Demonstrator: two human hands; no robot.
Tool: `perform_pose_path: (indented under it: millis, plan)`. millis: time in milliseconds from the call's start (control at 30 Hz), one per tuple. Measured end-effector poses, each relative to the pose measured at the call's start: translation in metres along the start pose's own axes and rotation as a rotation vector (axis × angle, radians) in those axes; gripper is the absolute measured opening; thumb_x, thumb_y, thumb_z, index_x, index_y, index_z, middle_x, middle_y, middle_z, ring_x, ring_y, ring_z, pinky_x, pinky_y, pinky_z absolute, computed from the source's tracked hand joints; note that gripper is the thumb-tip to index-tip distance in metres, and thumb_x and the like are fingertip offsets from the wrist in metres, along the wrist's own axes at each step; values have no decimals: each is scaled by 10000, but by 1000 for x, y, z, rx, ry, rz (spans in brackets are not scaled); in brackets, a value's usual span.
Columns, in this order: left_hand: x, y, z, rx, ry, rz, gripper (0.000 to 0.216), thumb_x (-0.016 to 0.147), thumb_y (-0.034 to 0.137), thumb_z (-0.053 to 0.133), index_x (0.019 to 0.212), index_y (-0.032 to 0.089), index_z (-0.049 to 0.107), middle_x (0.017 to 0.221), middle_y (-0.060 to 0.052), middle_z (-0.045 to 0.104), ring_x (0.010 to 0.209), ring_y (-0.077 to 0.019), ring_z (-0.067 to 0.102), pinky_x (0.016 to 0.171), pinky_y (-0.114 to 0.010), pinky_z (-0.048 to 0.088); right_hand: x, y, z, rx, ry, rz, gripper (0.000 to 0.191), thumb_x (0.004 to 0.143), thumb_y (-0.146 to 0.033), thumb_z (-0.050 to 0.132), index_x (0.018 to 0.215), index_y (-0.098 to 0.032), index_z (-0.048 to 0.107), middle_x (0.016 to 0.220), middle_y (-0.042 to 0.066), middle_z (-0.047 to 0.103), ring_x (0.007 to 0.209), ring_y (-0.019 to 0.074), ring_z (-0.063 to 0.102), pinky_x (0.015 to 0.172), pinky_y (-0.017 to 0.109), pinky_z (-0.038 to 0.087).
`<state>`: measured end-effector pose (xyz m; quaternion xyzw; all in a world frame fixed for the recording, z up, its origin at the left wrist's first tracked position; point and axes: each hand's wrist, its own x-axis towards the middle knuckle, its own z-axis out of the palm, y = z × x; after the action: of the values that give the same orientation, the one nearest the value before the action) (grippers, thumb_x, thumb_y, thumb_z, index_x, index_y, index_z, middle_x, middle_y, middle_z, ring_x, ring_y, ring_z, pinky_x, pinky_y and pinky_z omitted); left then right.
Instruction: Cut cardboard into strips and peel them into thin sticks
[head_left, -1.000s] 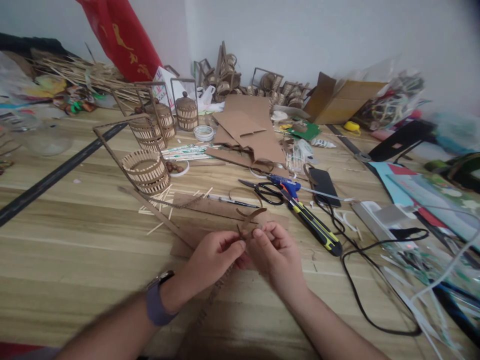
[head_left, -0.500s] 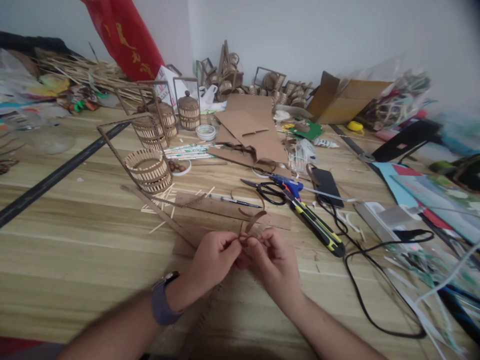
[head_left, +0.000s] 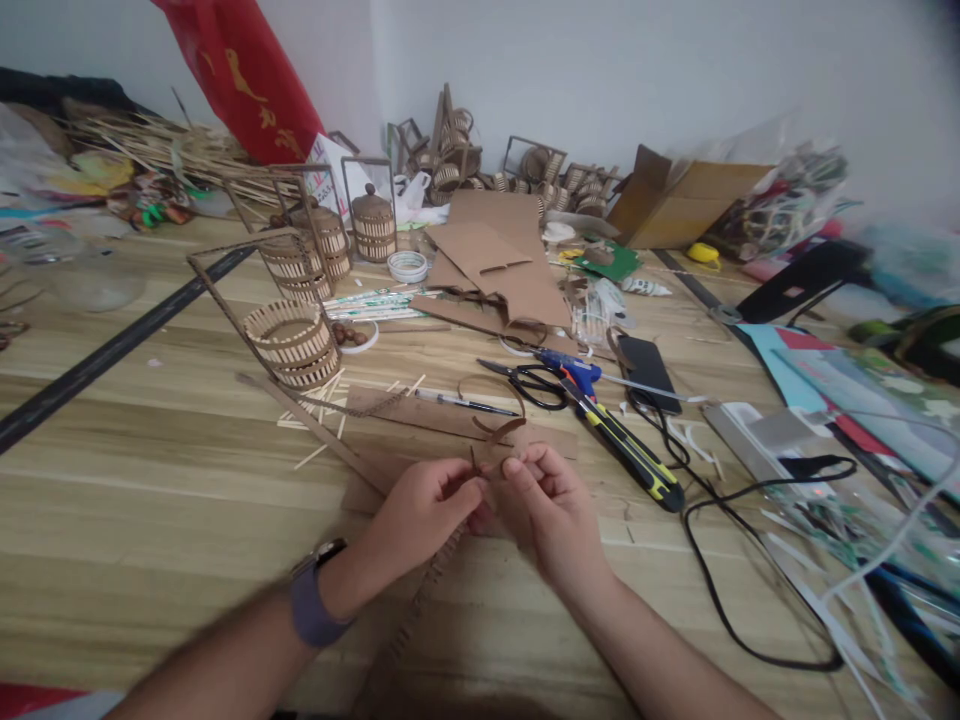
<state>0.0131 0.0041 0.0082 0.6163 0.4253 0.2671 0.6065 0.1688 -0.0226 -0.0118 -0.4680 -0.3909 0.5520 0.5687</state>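
Note:
My left hand (head_left: 429,515), with a watch on the wrist, pinches one end of a brown cardboard strip (head_left: 433,585). That strip looks folded or braided and runs down towards the table's near edge. Close beside it, my right hand (head_left: 561,515) has thumb and fingers closed at the strip's loose brown ends (head_left: 508,432), which curl up between the hands. The fingertips hide exactly what the right hand grips. Under and beyond the hands lie flat cardboard pieces (head_left: 450,420) and a pen (head_left: 469,403).
Ahead are scissors (head_left: 536,385), a blue glue gun (head_left: 570,370), a yellow-black utility knife (head_left: 630,455) and a phone (head_left: 649,373). A small basket (head_left: 292,345) stands left beside scattered sticks (head_left: 319,415). A black cable (head_left: 712,600) loops at right; a cardboard box (head_left: 690,200) stands behind.
My right hand's fingers have drawn slightly away from the left hand's. More of the braided strip shows below the left hand. The view has shifted a little.

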Motion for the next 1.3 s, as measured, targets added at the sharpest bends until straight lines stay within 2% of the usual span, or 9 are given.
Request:
perform_pose_path:
  millis: [100, 233, 300, 467, 767, 933, 1133, 1300]
  plan:
    - [0, -2, -1, -14, -34, 10, 296, 911, 374, 484, 788, 154, 638, 735, -53, 691, 677, -181, 643, 617, -252, 492, -1, 0, -2, -135, -29, -100, 276, 859, -488, 659, 811, -254, 521, 749, 2, 713, 619, 176, 660, 566, 298, 529]
    - [-2, -1, 0, 9, -6, 55, 292, 928, 372, 481, 821, 161, 651, 779, -50, 699, 707, -181, 639, 618, -237, 481, -2, -2, -6, -609, -8, -432, 107, 866, -350, 667, 840, -252, 631, 947, 52, 763, 863, 220, 716, 719, 334, 560]
    - [-3, 1, 0, 9, 14, 60, 294, 922, 378, 485, 814, 162, 652, 770, -46, 701, 695, -180, 640, 602, -231, 476, -3, -4, -7, -764, -31, -546, 28, 873, -284, 657, 863, -258, 663, 988, 58, 764, 902, 222, 717, 734, 332, 561]
    - [-4, 4, 3, -13, 36, 36, 331, 896, 396, 477, 710, 163, 622, 653, -36, 673, 614, -171, 630, 572, -236, 469, -4, -6, -5, -885, -32, -749, 178, 902, -177, 606, 1032, -279, 672, 992, 40, 773, 929, 215, 721, 824, 372, 552]
    - [-1, 4, 8, -155, 58, -49, 306, 790, 393, 505, 591, 173, 581, 540, -18, 623, 508, -151, 589, 503, -237, 443, -5, -5, -4, -1008, -34, -977, 183, 916, -126, 566, 1008, -270, 631, 964, 36, 784, 926, 207, 732, 901, 422, 470]
    - [-1, 4, 8, -170, 51, -49, 282, 760, 372, 507, 578, 172, 586, 534, -17, 628, 506, -151, 593, 504, -239, 449, -6, -5, -5, -990, -30, -936, 173, 915, -139, 571, 1008, -265, 645, 966, 35, 781, 935, 211, 727, 893, 412, 485]
    - [-2, 5, 8, -186, 16, -40, 277, 738, 352, 479, 610, 160, 632, 565, -19, 658, 535, -149, 613, 526, -233, 471, -9, -5, -6, -857, 27, -723, 92, 910, -205, 616, 932, -267, 681, 946, 26, 782, 869, 209, 732, 854, 396, 530]
    - [-2, 6, 6, -153, 11, -25, 296, 755, 355, 485, 604, 155, 642, 574, -31, 673, 529, -144, 609, 528, -231, 475, -9, -7, -4, -724, 40, -565, 75, 906, -276, 637, 921, -261, 709, 952, 50, 779, 896, 227, 721, 796, 379, 561]
